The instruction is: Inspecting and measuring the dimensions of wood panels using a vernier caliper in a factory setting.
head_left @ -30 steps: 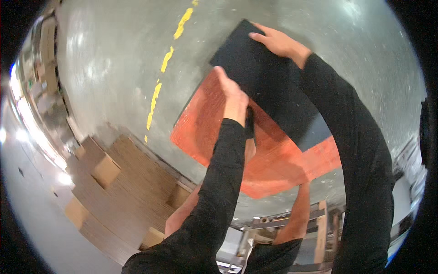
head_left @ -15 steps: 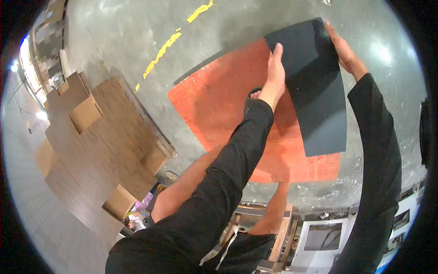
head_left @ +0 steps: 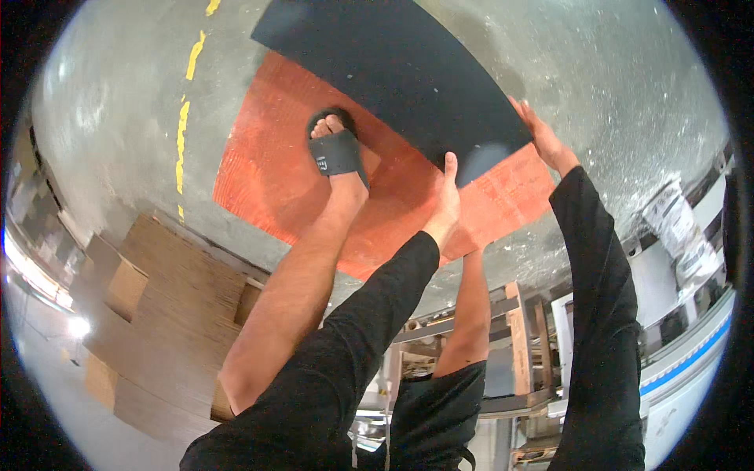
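Observation:
A flat dark grey panel (head_left: pixel 400 78) is held above a red-orange board (head_left: pixel 267 149) that lies on the floor. My left hand (head_left: pixel 446 206) grips the panel's near edge close to its right end, thumb up and the other fingers mostly hidden. At the panel's right corner my right hand (head_left: pixel 547 140) holds the edge between thumb and fingers. The panel's far part runs out of the picture at the top. My foot in a black slide sandal (head_left: pixel 338 153) rests on the red-orange board, left of my left hand.
Brown cardboard boxes (head_left: pixel 169 294) stand at the left. Below the board is a wooden pallet frame (head_left: pixel 514 337). A clear plastic-wrapped bundle (head_left: pixel 682 231) lies at the right, near a white machine with a blue stripe (head_left: pixel 691 353). A broken yellow line (head_left: pixel 181 145) marks the concrete floor.
The panel has swung round to the left and now lies more across the picture. Both hands have come lower in the view. My sandalled foot, mostly hidden before, now shows.

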The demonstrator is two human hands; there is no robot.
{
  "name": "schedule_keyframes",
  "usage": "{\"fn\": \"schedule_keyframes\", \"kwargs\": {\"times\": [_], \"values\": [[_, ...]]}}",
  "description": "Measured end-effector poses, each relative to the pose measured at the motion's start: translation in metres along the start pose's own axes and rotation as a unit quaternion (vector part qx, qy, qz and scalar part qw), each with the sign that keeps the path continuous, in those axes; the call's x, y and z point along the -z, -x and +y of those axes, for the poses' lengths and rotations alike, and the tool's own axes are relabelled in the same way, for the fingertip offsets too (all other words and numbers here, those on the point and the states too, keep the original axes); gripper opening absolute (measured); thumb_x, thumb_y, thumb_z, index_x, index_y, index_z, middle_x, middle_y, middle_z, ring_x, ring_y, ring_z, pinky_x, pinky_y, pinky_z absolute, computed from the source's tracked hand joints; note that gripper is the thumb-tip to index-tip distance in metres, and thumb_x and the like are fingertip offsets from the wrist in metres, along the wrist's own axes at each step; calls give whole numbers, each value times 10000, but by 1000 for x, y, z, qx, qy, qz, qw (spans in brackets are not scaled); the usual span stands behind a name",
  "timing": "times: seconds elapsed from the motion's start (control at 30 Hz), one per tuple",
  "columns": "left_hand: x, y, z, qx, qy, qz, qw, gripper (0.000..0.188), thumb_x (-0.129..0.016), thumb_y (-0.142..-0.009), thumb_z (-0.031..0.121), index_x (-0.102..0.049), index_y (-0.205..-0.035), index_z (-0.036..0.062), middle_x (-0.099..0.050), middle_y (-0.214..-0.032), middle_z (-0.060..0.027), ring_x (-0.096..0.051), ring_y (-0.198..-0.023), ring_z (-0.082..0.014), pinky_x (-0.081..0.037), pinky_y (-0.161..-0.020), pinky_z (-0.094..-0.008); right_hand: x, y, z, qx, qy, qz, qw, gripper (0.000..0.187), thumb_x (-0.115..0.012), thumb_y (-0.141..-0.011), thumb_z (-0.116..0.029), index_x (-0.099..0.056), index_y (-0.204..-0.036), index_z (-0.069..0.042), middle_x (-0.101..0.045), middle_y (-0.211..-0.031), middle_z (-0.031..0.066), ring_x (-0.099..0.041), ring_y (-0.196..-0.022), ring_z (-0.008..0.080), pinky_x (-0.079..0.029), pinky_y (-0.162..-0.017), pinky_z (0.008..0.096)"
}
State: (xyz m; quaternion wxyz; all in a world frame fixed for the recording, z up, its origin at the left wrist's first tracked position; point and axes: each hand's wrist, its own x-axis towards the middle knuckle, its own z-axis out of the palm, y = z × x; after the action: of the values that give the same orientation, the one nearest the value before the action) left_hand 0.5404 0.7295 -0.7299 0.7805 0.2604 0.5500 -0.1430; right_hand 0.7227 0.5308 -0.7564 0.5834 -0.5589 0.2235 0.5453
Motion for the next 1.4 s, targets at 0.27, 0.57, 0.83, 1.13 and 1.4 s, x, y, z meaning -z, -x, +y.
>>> {"fn": "schedule_keyframes", "kwargs": {"times": [0.27,0.57,0.83,1.13,1.4], "values": [[-42,28,-2,34,20,-15,999,685,-547,-1031,632,-584,-1435,80,-631,-1434,-46,-535,-1338,-242,-338,-1212,-395,8,15,6,-3,-98,6,995,761,-318,-1115,-607,-400,-1617,-41,-421,-1658,63,-385,-1510,197,-259,-1260,353],[2,17,-4,15,-111,-62,992,982,-550,-989,703,-242,-1639,35,-348,-1672,-104,-234,-1579,-261,-136,-1328,-410,1,10,25,131,-102,51,985,729,-346,-1114,-587,-488,-1563,-32,-481,-1614,120,-435,-1480,246,-320,-1225,373],[121,94,-4,94,-572,-48,813,829,-606,-1059,502,-302,-1628,-18,-430,-1632,-133,-410,-1506,-253,-339,-1238,-407,-50,97,211,207,-143,359,899,449,-533,-1106,-336,-652,-1340,28,-676,-1375,167,-598,-1324,267,-439,-1135,377],[58,247,-17,160,-642,-137,737,657,-554,-1105,401,-395,-1573,-33,-585,-1462,-177,-570,-1355,-260,-432,-1168,-406,-159,399,347,49,-335,392,856,238,-545,-1061,-93,-707,-1204,5,-734,-969,61,-686,-861,140,-534,-803,309],[-108,414,-113,137,-858,-395,298,683,-507,-1110,468,-408,-1580,-18,-556,-1526,-171,-515,-1423,-259,-376,-1205,-407,-181,600,402,126,-466,445,754,193,-617,-1008,-59,-734,-1160,-41,-721,-906,44,-667,-681,107,-544,-638,280]]}}
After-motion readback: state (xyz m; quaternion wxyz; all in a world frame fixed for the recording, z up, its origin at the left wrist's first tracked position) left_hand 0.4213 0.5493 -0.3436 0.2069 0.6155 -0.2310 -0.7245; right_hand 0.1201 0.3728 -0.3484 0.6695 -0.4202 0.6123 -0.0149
